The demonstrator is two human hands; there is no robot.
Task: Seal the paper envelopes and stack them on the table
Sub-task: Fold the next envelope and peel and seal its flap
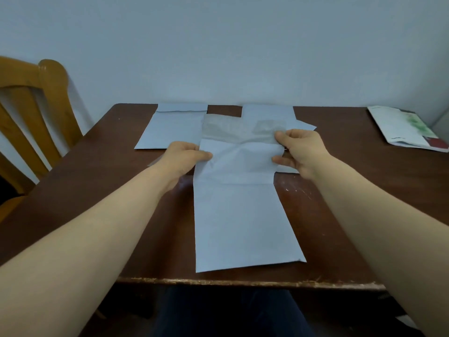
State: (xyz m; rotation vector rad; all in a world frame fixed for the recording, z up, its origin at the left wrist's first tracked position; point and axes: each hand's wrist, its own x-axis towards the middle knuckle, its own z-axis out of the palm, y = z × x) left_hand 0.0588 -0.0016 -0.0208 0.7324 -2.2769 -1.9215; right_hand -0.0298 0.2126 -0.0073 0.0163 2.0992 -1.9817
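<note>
1. Envelope location: the envelope lies flat on the desk directly in front of me. Its long axis runs straight away from my body, and its near end is close to the front edge of the desk.
2. Flap location: the flap is at the far end, beyond my fingers. It looks thin and partly see-through, and I cannot tell whether it is lifted off the desk.
3. Left hand: grips the left edge of the envelope just on my side of the flap. The thumb is on top and the other fingers are hidden.
4. Right hand: pinches the right edge level with the left hand, with the thumb farther from me and the fingers nearer me.
5. Reach: both hands are equally near the flap, one on each side across the short axis.
6. Next move (judgement): the flap must fold toward me along a line running from hand to hand, so both hands should work evenly to keep it square.
7. Other items: a second envelope lies at the far left. A third envelope lies partly under the flap.
</note>
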